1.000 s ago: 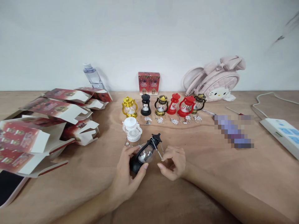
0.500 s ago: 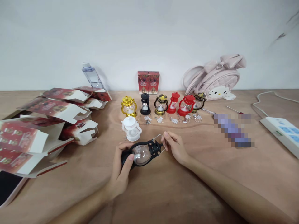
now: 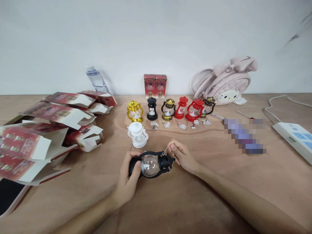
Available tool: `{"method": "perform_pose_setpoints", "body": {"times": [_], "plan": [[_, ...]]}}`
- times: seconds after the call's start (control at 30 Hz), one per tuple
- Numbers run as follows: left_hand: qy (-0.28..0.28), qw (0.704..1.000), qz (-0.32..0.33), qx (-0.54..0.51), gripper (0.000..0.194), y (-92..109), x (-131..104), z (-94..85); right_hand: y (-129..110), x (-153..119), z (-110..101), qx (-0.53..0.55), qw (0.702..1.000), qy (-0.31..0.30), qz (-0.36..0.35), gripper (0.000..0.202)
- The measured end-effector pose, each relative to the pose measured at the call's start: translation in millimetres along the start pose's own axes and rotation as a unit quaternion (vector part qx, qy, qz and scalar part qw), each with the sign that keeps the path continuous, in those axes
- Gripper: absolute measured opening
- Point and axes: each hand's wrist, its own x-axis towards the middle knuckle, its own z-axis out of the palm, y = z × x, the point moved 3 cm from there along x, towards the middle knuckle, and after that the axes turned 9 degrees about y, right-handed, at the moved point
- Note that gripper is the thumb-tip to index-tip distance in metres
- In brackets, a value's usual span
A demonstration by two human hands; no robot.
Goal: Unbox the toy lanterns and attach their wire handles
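My left hand is closed around the base of a small black lantern, which lies tilted on its side with its top to the right. At that top end, the fingers of my right hand pinch a thin wire handle that meets the lantern's frame. Just beyond the lantern stands a white lantern. Behind it is a row of lanterns: a gold one, a black one, a bronze one, two red ones and another bronze one.
Small metal parts lie before the row. Opened red boxes pile up at left, near a bottle. Two red boxes stand by the wall. A pink bag, a screwdriver and a power strip are at right.
The black lantern has shifted slightly right and down in my left hand. My right hand's pinch on the wire handle has turned, and the handle now sits at a different angle.
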Motion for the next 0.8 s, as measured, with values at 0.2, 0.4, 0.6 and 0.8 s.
{"method": "perform_pose_setpoints", "body": {"times": [0.2,0.4,0.6,0.8], "plan": [[0.01,0.999,0.006,0.032,0.009,-1.0,0.9,1.0,-2.7,-7.0,9.6,0.023,0.999,0.015,0.033,0.048],[-0.006,0.995,0.101,-0.005,0.017,4.9,-2.4,-1.0,1.0,-10.3,13.6,0.13,0.981,0.14,0.028,0.044],[-0.002,0.971,0.23,-0.071,0.051,14.5,-12.9,-1.4,5.0,2.1,-11.3,0.175,0.93,0.323,-0.034,0.035],[0.079,0.951,0.299,-0.02,0.057,-0.3,-38.0,-9.8,-3.5,-5.9,-15.6,0.028,0.925,0.368,-0.095,0.03]]}}
